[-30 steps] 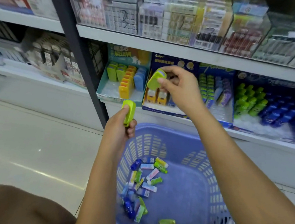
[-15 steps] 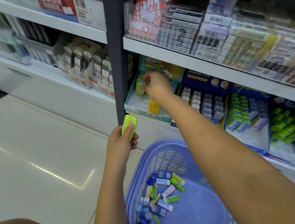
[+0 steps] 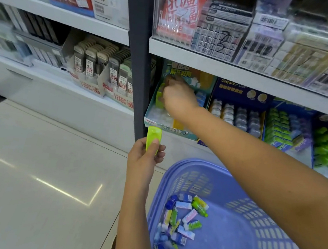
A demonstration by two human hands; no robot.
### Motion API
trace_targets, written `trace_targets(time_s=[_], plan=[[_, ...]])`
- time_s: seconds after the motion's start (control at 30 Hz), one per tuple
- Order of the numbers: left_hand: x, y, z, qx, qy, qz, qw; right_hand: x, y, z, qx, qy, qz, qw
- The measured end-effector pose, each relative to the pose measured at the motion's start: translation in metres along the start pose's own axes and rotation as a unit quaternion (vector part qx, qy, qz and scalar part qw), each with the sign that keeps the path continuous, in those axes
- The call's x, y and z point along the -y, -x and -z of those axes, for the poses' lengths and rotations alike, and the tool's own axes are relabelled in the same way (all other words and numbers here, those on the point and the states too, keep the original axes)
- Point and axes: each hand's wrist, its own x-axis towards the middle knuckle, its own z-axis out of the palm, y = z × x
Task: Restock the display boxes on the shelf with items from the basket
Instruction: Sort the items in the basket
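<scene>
My left hand (image 3: 144,159) grips a lime green item (image 3: 153,139) upright, in front of the shelf post and just left of the basket. My right hand (image 3: 177,98) reaches into the teal display box (image 3: 171,128) on the lower shelf, fingers curled at another green item (image 3: 159,97) standing among the box's back-left pieces. Whether it still grips that item is unclear. A blue plastic basket (image 3: 175,179) stands on the floor below my right arm. Several small green, blue and pink packets (image 3: 182,221) lie at its left side.
A dark shelf post (image 3: 138,59) rises just left of the teal box. To the right sit a navy box of white and grey items (image 3: 236,116) and boxes of green and blue items (image 3: 278,128). The upper shelf (image 3: 248,72) overhangs them. Glossy floor (image 3: 39,171) lies left.
My right hand moved left from the navy box into the teal box with its green item. My left hand stays raised with its green item. The view shifted left.
</scene>
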Motion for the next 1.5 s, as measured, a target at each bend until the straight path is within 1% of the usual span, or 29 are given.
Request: trace_targets(time_s=[0.07, 0.13, 0.17, 0.23, 0.27, 0.3, 0.33, 0.37, 0.4, 0.43, 0.5, 0.53, 0.57, 0.6, 0.63, 0.7, 0.77, 0.9, 1.0, 1.1, 1.2, 1.27, 1.4, 1.5], plan=[[-0.001, 0.000, -0.004, 0.004, -0.007, -0.010, 1.000, -0.003, -0.002, 0.003, 0.031, 0.068, 0.022, 0.997], [-0.001, 0.001, -0.006, -0.002, -0.014, -0.019, 1.000, -0.006, 0.002, 0.012, 0.057, 0.065, 0.025, 0.996], [-0.001, 0.001, -0.006, -0.004, -0.019, -0.025, 1.000, -0.007, 0.009, 0.019, 0.061, 0.030, 0.026, 0.997], [-0.001, 0.002, -0.006, -0.001, -0.025, -0.038, 0.999, -0.011, 0.032, 0.033, 0.051, -0.091, 0.022, 0.994], [-0.003, 0.001, -0.007, 0.002, -0.022, -0.049, 0.999, -0.012, 0.046, 0.039, 0.055, -0.166, 0.026, 0.984], [-0.005, 0.001, -0.008, 0.005, -0.020, -0.063, 0.998, -0.013, 0.061, 0.045, 0.075, -0.242, 0.035, 0.967], [-0.009, 0.000, -0.010, 0.010, -0.019, -0.077, 0.997, -0.013, 0.077, 0.050, 0.103, -0.300, 0.047, 0.947], [-0.013, -0.002, -0.013, 0.016, -0.017, -0.090, 0.996, -0.013, 0.089, 0.053, 0.119, -0.328, 0.060, 0.935], [-0.018, -0.005, -0.016, 0.023, -0.012, -0.099, 0.995, -0.015, 0.097, 0.054, 0.117, -0.341, 0.067, 0.930], [-0.023, -0.007, -0.020, 0.028, -0.002, -0.107, 0.994, -0.017, 0.100, 0.055, 0.099, -0.353, 0.059, 0.928], [-0.030, -0.012, -0.027, 0.023, 0.004, -0.122, 0.992, -0.021, 0.095, 0.057, 0.029, -0.398, 0.014, 0.917], [-0.031, -0.015, -0.030, 0.009, -0.034, -0.137, 0.990, -0.024, 0.088, 0.057, -0.016, -0.411, -0.011, 0.911], [-0.031, -0.020, -0.032, -0.005, -0.107, -0.155, 0.982, -0.026, 0.079, 0.057, -0.053, -0.408, -0.034, 0.911], [-0.029, -0.024, -0.034, -0.011, -0.195, -0.168, 0.966, -0.028, 0.069, 0.056, -0.073, -0.391, -0.050, 0.916], [-0.027, -0.027, -0.034, -0.008, -0.282, -0.177, 0.943, -0.028, 0.057, 0.054, -0.075, -0.367, -0.059, 0.925], [-0.021, -0.032, -0.036, 0.020, -0.408, -0.180, 0.895, -0.027, 0.036, 0.047, -0.041, -0.305, -0.064, 0.949], [-0.015, -0.033, -0.037, 0.038, -0.460, -0.176, 0.869, -0.026, 0.020, 0.042, 0.007, -0.240, -0.060, 0.969], [-0.011, -0.037, -0.037, 0.034, -0.469, -0.196, 0.860, -0.023, 0.006, 0.033, 0.064, -0.110, -0.026, 0.992], [-0.010, -0.039, -0.037, 0.033, -0.476, -0.197, 0.856, -0.019, 0.005, 0.027, 0.060, -0.057, -0.033, 0.996], [-0.009, -0.038, -0.036, 0.039, -0.473, -0.199, 0.857, -0.020, 0.006, 0.025, 0.034, -0.054, -0.053, 0.997], [-0.008, -0.040, -0.034, 0.043, -0.471, -0.205, 0.857, -0.020, 0.010, 0.019, 0.027, -0.035, -0.044, 0.998], [-0.007, -0.041, -0.033, 0.045, -0.472, -0.206, 0.856, -0.021, 0.013, 0.019, 0.038, -0.058, -0.048, 0.996], [-0.006, -0.042, -0.032, 0.042, -0.472, -0.209, 0.855, -0.027, 0.017, 0.025, 0.004, -0.099, -0.022, 0.995], [-0.005, -0.043, -0.031, 0.044, -0.472, -0.212, 0.855, -0.030, 0.017, 0.020, 0.037, -0.058, -0.016, 0.998]])
